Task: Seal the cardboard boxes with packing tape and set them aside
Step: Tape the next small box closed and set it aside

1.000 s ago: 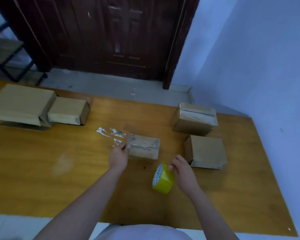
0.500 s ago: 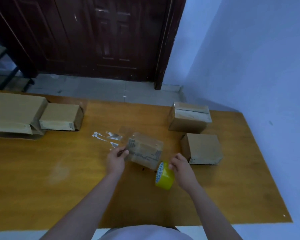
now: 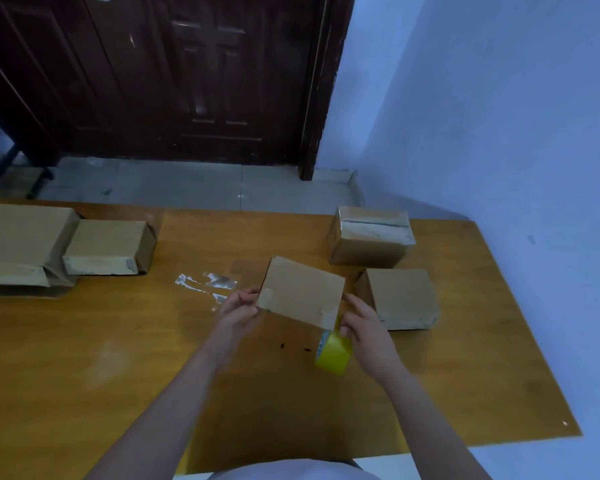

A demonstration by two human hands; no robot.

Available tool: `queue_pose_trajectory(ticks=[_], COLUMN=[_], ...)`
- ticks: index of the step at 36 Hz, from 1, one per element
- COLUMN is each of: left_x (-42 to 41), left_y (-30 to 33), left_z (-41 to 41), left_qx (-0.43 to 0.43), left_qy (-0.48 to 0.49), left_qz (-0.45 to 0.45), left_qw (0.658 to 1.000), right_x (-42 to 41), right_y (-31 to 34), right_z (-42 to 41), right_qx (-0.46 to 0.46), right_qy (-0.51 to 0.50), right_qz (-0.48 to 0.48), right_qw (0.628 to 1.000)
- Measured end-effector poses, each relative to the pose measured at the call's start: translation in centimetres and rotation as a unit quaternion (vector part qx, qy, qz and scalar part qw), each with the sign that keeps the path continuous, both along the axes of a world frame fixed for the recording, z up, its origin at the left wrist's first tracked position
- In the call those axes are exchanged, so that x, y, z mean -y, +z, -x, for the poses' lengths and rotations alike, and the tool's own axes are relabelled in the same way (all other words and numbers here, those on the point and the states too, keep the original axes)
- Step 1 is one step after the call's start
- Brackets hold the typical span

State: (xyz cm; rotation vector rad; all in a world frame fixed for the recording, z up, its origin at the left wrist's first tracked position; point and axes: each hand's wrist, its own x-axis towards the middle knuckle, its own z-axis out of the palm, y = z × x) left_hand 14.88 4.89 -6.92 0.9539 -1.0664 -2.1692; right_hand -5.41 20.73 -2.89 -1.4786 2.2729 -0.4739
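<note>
A small cardboard box (image 3: 300, 292) is lifted off the wooden table (image 3: 118, 358) and tilted, its plain face toward me. My left hand (image 3: 238, 311) grips its left edge. My right hand (image 3: 362, 329) holds the box's right edge and also holds the yellow roll of packing tape (image 3: 333, 355), which hangs just under the box's lower right corner. Tape patches show on the box's lower corners.
Two cardboard boxes sit at the right: a taped one (image 3: 371, 235) at the back, another (image 3: 400, 297) nearer. At the left lie a small box (image 3: 110, 247) and a larger box (image 3: 21, 244). Shiny tape scraps (image 3: 208, 284) stick to the tabletop. A dark door (image 3: 174, 74) stands behind.
The small box has been lifted from the table and turned over, so its plain face now shows. My right hand has come up to its right edge with the tape roll.
</note>
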Motion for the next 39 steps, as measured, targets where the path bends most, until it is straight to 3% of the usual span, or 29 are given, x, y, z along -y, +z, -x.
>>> queue_pose_trajectory(ticks=[10, 19, 29, 32, 36, 39], left_x=[0.5, 2.4, 1.9, 1.4, 1.2, 1.3], left_y=[1.4, 1.8, -2.6, -3.9, -3.5, -2.5], left_z=[0.1, -0.3, 0.3, 0.2, -0.2, -1.9], left_qx=[0.064, 0.143, 0.236, 0.279, 0.312, 0.311], left_qy=[-0.047, -0.206, -0.146, -0.149, -0.144, -0.158], left_qz=[0.043, 0.11, 0.183, 0.201, 0.149, 0.192], left_qw=[0.996, 0.962, 0.943, 0.927, 0.927, 0.917], right_x=[-0.2, 0.1, -1.6, -2.1, -2.2, -1.8], right_y=[-1.0, -1.3, -3.1, -2.8, -1.5, 0.0], right_z=[-0.4, -0.3, 0.1, 0.2, 0.6, 0.9], right_qx=[-0.078, -0.088, -0.031, -0.018, -0.001, 0.01], right_qy=[0.031, 0.066, -0.003, -0.004, 0.005, 0.018], right_qz=[0.075, 0.069, 0.005, 0.039, 0.074, 0.092], right_qw=[0.994, 0.992, 1.0, 0.999, 0.997, 0.996])
